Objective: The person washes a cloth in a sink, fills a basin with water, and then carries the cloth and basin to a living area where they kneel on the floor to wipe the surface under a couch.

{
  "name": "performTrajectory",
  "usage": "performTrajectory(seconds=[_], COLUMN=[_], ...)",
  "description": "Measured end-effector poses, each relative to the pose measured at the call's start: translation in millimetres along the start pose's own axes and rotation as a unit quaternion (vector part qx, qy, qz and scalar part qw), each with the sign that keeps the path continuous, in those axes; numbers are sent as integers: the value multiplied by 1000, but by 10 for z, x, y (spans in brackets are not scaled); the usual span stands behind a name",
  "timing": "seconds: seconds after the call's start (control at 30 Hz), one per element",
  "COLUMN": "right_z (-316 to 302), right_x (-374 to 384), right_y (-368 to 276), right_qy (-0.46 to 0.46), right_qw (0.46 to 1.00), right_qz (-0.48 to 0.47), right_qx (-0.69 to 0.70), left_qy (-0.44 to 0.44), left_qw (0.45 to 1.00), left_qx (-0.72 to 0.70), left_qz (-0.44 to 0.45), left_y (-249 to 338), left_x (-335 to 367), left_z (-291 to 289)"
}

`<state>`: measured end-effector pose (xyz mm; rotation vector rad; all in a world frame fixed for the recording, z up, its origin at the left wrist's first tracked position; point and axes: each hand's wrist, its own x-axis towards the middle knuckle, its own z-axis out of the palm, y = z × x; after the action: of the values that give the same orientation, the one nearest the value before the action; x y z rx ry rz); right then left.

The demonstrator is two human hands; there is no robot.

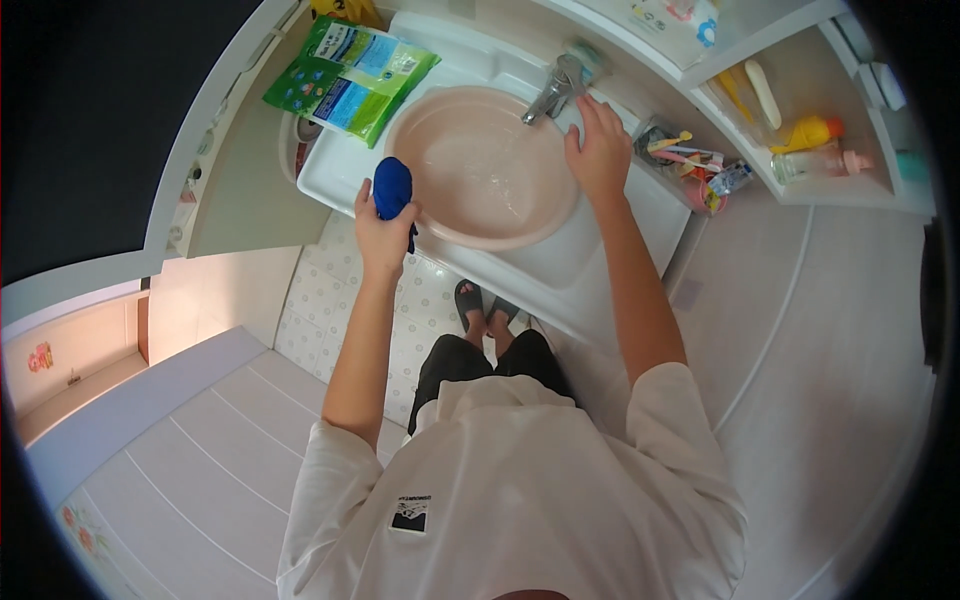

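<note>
My left hand grips a bunched dark blue cloth, whose rounded top sticks up above the fingers and a loose end hangs below. It is at the left rim of a pale pink basin, which sits in a white sink. Bright streaks of water show inside the basin. Beside the chrome faucet, my right hand has its fingers stretched out and holds nothing. Whether its fingertips touch the faucet, I cannot tell.
A green and blue plastic package lies across the sink's left back corner. At the right stands a clear holder with toothbrushes and a tube. A shelf above holds a glass bottle and a yellow bottle.
</note>
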<state>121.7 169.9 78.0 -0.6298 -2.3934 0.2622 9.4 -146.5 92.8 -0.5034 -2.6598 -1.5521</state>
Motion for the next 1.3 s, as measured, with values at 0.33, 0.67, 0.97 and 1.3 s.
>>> performTrajectory(seconds=[0.33, 0.67, 0.97, 1.3], right_z=[158, 437, 330, -21], right_x=[-362, -1196, -1260, -1263], right_y=[6, 137, 55, -244], right_qy=[55, -133, -78, -31], right_qw=[986, 630, 630, 661], right_qz=[85, 536, 533, 500], right_qx=[130, 545, 560, 559], left_qy=[22, -8, -2, 9], left_qw=[970, 937, 931, 921], left_qx=[-124, -177, -193, -212], left_qz=[-206, -302, -311, -327], left_y=[-173, -125, -182, -178], left_x=[68, 142, 51, -266], left_z=[243, 227, 170, -123])
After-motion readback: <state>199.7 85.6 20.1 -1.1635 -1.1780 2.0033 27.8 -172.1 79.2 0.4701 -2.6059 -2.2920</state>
